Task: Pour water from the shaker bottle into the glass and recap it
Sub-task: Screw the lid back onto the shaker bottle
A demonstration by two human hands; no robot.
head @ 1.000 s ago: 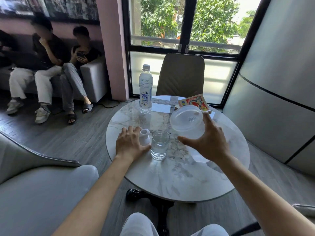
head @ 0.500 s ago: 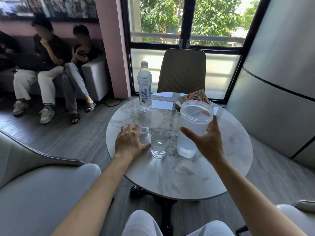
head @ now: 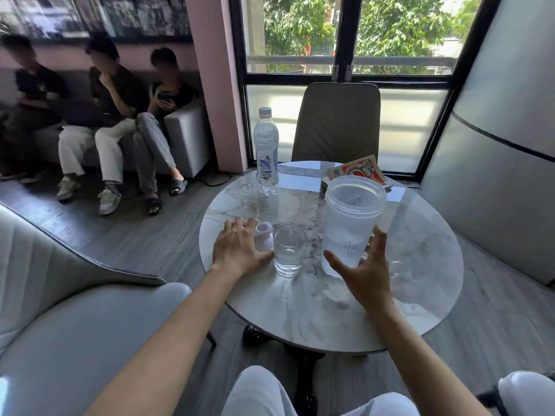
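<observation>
The translucent shaker bottle (head: 353, 217) stands upright and uncapped on the round marble table (head: 420, 265), with some water in its lower part. My right hand (head: 365, 271) is at its base on the near side, fingers spread and loosened around it. A clear glass (head: 289, 250) with water stands just left of the bottle. The white shaker lid (head: 264, 240) lies on the table left of the glass, between the thumb and fingers of my left hand (head: 240, 250).
A sealed plastic water bottle (head: 266, 148) stands at the table's far left. A colourful book (head: 359, 169) lies at the far edge behind the shaker. A tan chair (head: 336, 121) faces me. A grey armchair (head: 75, 295) is at my left, and people sit on a sofa beyond.
The shaker bottle went from tilted over the glass to upright and set down on the table. My right hand has loosened its fingers from it. My left hand stayed on the lid.
</observation>
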